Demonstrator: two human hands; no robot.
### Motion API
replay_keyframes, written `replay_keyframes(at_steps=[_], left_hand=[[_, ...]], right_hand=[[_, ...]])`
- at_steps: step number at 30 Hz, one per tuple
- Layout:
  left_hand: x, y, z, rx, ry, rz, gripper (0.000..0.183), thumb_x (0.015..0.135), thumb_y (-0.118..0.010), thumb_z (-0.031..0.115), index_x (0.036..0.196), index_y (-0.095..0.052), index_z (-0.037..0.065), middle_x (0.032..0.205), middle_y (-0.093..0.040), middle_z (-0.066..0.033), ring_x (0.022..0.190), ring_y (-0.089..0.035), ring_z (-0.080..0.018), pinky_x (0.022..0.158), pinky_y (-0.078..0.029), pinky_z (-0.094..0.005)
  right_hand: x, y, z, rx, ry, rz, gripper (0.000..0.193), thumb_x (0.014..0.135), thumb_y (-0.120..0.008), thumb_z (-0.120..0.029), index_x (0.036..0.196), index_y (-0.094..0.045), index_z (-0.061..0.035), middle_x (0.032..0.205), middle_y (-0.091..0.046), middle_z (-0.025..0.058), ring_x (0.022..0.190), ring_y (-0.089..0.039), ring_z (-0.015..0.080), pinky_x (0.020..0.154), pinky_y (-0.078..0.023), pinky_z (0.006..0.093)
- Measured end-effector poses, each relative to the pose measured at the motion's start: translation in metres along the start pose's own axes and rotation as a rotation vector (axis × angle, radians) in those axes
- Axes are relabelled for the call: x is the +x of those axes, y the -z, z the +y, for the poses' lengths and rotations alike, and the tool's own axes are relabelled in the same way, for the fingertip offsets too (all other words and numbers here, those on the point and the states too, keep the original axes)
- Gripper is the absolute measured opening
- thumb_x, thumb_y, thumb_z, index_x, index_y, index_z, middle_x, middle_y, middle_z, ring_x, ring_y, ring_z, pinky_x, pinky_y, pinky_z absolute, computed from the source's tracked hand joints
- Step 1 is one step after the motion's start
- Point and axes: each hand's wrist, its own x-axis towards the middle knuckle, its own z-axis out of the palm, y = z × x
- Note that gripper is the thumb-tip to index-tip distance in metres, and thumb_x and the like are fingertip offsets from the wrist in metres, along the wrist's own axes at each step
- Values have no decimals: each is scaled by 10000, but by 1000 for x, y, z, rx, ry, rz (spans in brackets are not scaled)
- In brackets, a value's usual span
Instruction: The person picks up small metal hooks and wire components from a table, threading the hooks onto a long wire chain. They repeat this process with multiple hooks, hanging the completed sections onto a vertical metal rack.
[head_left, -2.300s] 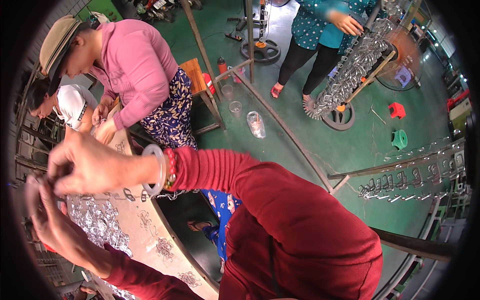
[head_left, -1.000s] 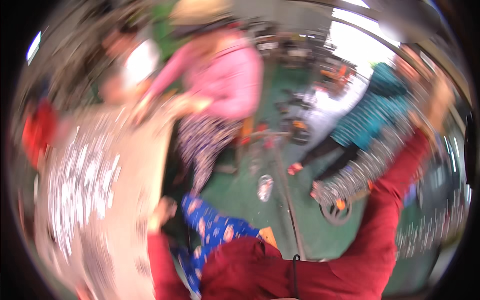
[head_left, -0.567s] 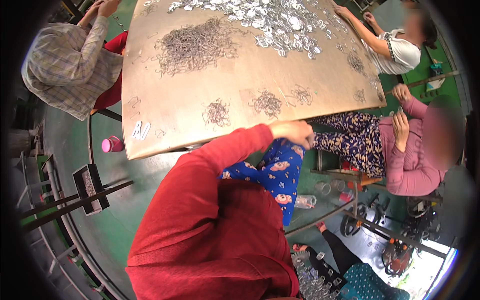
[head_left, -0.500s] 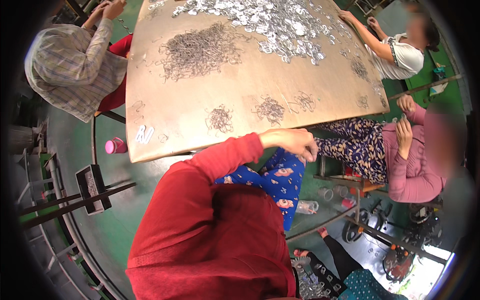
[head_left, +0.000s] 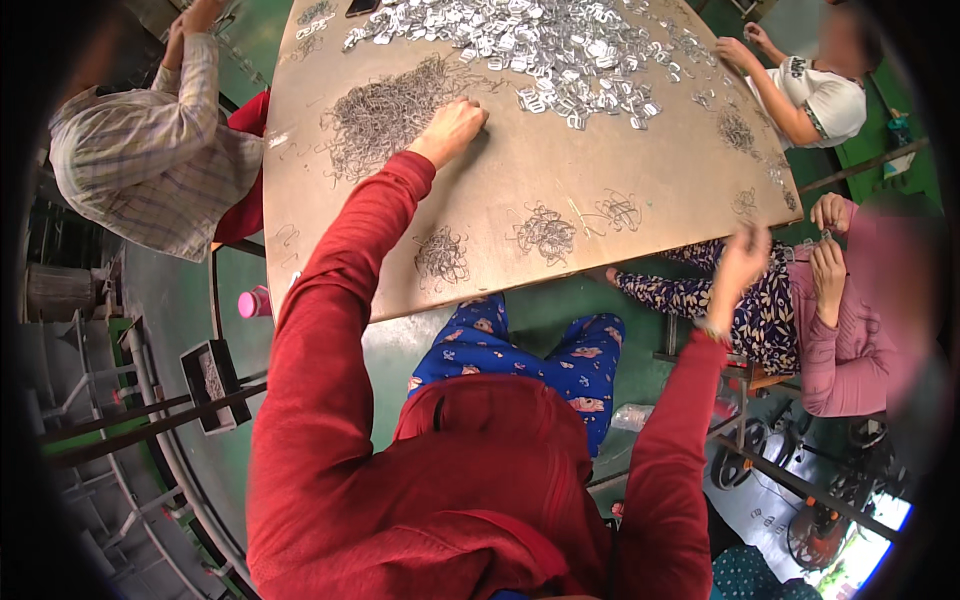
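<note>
My left hand (head_left: 455, 132) is stretched far over the brown table (head_left: 600, 160), at the right edge of a dark pile of thin bent wire pieces (head_left: 375, 115). Its fingers are curled together, and whatever they may hold is hidden. My right hand (head_left: 742, 265) is raised off to the right, just beyond the table's front edge near the right corner; motion smears its fingers. Between the two arms lie small heaps of wire pieces (head_left: 545, 235) along the near edge. A large spread of shiny flat metal buckles (head_left: 540, 60) covers the far part of the table.
Co-workers sit at the left in a checked shirt (head_left: 150, 150), at the far right in white (head_left: 838, 108), and at the near right in a pink top (head_left: 850, 345). A pink container (head_left: 254, 302) and a black tray (head_left: 214, 385) stand lower left.
My left hand has moved from the table's front edge forward and left to the wire pile. My right arm, hidden before, now reaches out to the right.
</note>
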Motion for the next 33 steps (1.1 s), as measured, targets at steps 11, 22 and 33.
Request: replay_keyframes(at_steps=[11,22,33], left_hand=[[-52,97,49,-422,428,737,83,841,-569,81,905,-555,31,806,-578,-121,810,-549,-296,699,-434,-383],[-189,84,141,-277,508,212,487,713,-718,239,1153,-554,112,1128,-516,-137,1031,-459,-346,924,-387,-437],[-183,85,81,-564,650,449,221,799,-650,195,968,-630,53,904,-599,-143,854,-563,-315,769,-460,-383]], right_hand=[[-22,-130,72,690,-580,-77,243,878,-471,29,1110,-542,29,797,-562,69,585,-503,96,465,-411,202],[-17,-124,56,688,-562,-123,195,890,-475,4,1063,-563,23,801,-552,53,591,-488,77,457,-379,184],[-25,-120,60,676,-549,-134,199,895,-471,-15,1065,-568,21,788,-549,51,588,-490,77,451,-381,187]])
